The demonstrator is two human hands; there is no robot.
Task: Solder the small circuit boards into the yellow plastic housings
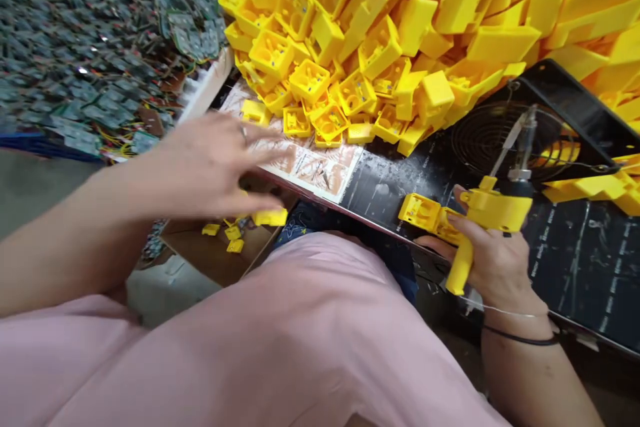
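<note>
My left hand [210, 160], smeared by motion, reaches over the table's front edge with its fingers spread. Just under its thumb is a small yellow plastic part [271, 216]; I cannot tell whether they touch. My right hand [493, 253] is closed around a yellow soldering gun [500, 210], whose metal tip points up and away. By the fingers of that hand, at the table's edge, sits an open yellow plastic housing [419, 211] with another beside it, partly hidden by the fingers. Whether the hand grips these too is unclear.
A big heap of yellow housings [380, 47] covers the back of the black table [380, 183]. At the left lies a pile of green circuit boards [100, 33] with wires. A black fan [565, 107] stands behind the gun. Below, a cardboard box [200, 253] contains several yellow parts.
</note>
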